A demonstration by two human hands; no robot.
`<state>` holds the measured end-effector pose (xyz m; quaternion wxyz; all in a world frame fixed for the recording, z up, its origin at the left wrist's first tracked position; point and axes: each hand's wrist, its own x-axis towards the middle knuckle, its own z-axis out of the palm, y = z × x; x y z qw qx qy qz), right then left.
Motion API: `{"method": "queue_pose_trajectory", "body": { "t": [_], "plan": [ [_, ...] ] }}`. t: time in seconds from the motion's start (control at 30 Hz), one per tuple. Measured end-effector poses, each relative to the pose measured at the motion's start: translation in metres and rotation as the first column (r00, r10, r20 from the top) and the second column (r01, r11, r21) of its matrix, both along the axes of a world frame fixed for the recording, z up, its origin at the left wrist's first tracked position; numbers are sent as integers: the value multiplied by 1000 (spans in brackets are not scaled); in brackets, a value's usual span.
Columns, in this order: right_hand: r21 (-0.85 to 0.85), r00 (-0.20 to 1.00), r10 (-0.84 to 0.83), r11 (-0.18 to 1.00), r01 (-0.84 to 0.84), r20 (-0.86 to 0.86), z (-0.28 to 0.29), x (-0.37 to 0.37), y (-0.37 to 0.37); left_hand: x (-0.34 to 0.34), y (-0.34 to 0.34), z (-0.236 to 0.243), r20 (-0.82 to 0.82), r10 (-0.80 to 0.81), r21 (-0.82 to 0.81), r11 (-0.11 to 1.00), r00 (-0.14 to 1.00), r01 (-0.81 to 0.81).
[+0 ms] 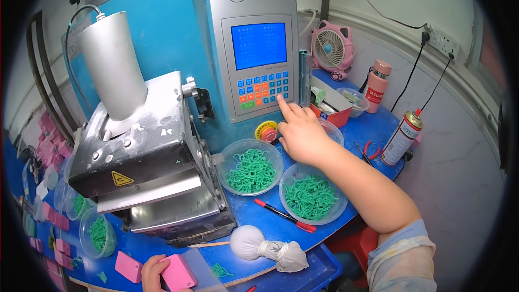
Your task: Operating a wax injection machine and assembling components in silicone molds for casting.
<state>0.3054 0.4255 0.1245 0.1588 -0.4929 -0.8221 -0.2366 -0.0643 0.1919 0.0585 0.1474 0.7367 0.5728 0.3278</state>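
My right hand (304, 135) reaches across to the control panel (219, 65) of a teal machine. Its index fingertip is on the lower right of the coloured keypad (262, 89), below a lit blue screen (259, 46). The other fingers are partly bent, and nothing shows in the hand. At the bottom edge my left hand (154, 273) grips a pink rubber mould block (179, 273), partly cut off by the picture's edge. A second pink block (128, 266) lies just left of it. Beside the held block is a clear sheet (204, 267).
Bowls of green wax-like pieces (250, 170) (309, 197) stand under my right forearm, near a red emergency button (268, 133). A metal clamp press (135, 162) fills the left. A marker (284, 215), a tied white pouch (265, 246), pliers (370, 151) and a spray can (403, 138) lie around.
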Motion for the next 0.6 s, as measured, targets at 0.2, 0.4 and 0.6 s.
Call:
{"method": "queue_pose_trajectory", "body": {
  "t": [0.2,0.4,0.6],
  "plan": [
    [-15,990,60,998,-62,-126,-2,3,-3,1,0,1,-19,2,23,1000,1000,-2],
    [-69,990,33,997,-43,-140,-2,2,-4,1,0,1,-36,-7,49,999,999,9],
    [-90,987,51,994,-65,-149,1,2,-6,-1,0,1,-33,-4,44,999,999,5]
  ]
}}
